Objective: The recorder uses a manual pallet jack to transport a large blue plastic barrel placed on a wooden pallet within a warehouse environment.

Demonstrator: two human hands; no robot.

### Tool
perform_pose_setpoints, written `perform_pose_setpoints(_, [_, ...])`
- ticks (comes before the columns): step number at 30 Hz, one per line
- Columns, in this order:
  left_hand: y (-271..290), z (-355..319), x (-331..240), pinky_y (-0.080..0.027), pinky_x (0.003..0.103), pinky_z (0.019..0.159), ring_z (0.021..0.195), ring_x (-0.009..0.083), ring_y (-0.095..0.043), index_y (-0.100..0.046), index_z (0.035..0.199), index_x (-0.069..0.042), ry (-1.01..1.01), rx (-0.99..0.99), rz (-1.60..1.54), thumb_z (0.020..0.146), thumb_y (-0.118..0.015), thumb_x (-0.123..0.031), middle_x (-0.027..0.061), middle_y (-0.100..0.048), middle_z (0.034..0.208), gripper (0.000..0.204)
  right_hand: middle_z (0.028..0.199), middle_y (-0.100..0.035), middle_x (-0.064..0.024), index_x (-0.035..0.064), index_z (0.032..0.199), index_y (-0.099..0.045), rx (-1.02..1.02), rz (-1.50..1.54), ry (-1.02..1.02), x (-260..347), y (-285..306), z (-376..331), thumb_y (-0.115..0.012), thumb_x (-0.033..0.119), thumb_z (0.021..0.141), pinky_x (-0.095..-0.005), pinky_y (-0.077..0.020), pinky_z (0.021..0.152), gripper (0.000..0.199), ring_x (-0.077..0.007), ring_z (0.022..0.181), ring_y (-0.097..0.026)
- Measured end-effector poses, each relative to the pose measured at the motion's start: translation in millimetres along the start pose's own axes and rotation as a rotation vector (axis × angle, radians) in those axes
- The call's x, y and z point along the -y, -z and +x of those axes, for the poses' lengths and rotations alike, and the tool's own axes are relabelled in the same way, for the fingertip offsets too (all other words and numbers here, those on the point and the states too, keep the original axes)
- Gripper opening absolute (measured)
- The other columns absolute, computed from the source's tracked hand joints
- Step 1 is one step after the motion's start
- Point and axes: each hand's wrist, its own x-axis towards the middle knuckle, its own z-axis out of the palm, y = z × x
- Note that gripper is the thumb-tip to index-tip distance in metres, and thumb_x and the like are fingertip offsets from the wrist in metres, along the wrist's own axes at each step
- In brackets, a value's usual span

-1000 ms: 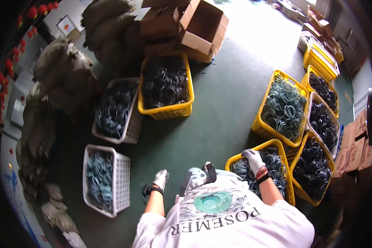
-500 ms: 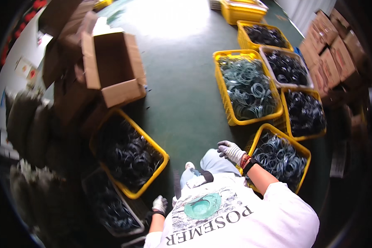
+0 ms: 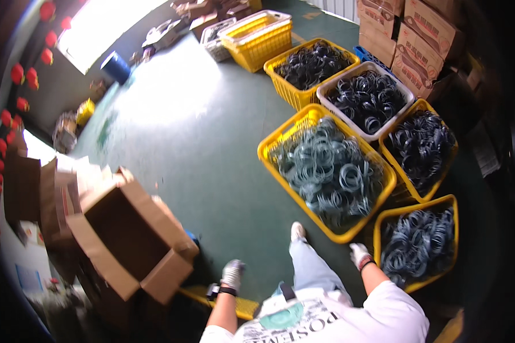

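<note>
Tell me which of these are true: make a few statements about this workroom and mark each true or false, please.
1. The left hand and right hand both wear gloves. True.
2. The box on the left is closed. False: its flaps stand open.
3. The right hand is close to a yellow basket. True.
4. The blue barrel is at the picture's upper right. False: it is at the upper left.
5. The white basket among the yellow ones holds dark rings. True.
6. The left hand is inside the box. False: it is outside, to the box's right.
</note>
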Motion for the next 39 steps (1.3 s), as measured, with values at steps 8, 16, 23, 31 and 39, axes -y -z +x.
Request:
perform_pose_setpoints(8, [-110, 254, -182, -0.05, 0.036, 0.074, 0.085, 0.0191, -0.059, -0.05, 0.129, 0.002, -0.028, 0.206, 0.067, 0.088, -0.064, -0.037, 0.0102, -0.062, 0.099, 0.057, 0.153, -0.032, -0.0135, 0.0051, 0.144, -0.038, -0.434, -0.621, -0.172, 40, -38, 65, -0.038, 0.064, 0.091, -0.0419, -0.0286, 0.113, 0.079, -0.0311, 0.141, -0.03])
perform_pose_setpoints(16, [-225, 395, -198, -0.05, 0.035, 0.061, 0.079, 0.0188, -0.061, -0.052, 0.124, -0.011, 0.229, 0.217, -0.564, 0.083, -0.069, -0.037, 0.0049, -0.062, 0.096, 0.051, 0.152, -0.035, -0.0082, 0.0083, 0.149, -0.03, -0.248, 0.771, -0.078, -34, -25, 158, -0.046, 0.073, 0.085, -0.0425, -0.0275, 0.114, 0.093, -0.0275, 0.136, -0.036])
perform_pose_setpoints(23, [-215, 364, -213, -0.058, 0.039, 0.073, 0.089, 0.0229, -0.066, -0.053, 0.122, -0.009, 0.234, 0.207, -0.242, 0.088, -0.062, -0.018, 0.0066, -0.064, 0.107, 0.036, 0.152, -0.033, -0.0109, 0.0073, 0.15, -0.027, -0.503, 0.566, -0.028, -12, -32, 131, -0.051, 0.074, 0.082, -0.0453, -0.0316, 0.111, 0.098, -0.0292, 0.135, -0.037])
perform_pose_setpoints(31, [-121, 335, -190, -0.054, 0.049, 0.084, 0.099, 0.0308, -0.063, -0.051, 0.122, -0.006, 0.453, 0.084, -0.376, 0.089, -0.06, -0.015, 0.0115, -0.06, 0.114, 0.036, 0.141, -0.045, -0.0126, 0.0023, 0.143, -0.037, -0.571, 0.209, -0.151, 1, -71, 51, -0.044, 0.077, 0.083, -0.0395, -0.0357, 0.105, 0.096, -0.0276, 0.124, -0.046])
perform_pose_setpoints(39, [1, 433, -209, -0.051, 0.05, 0.089, 0.104, 0.0305, -0.062, -0.048, 0.125, -0.012, 0.35, 0.002, -0.618, 0.095, -0.055, -0.021, 0.0111, -0.06, 0.117, 0.032, 0.128, -0.056, -0.0119, 0.0034, 0.135, -0.045, -0.327, 0.447, -0.119, 82, -247, 31, -0.052, 0.064, 0.089, -0.0443, -0.0466, 0.096, 0.076, -0.0281, 0.111, -0.057])
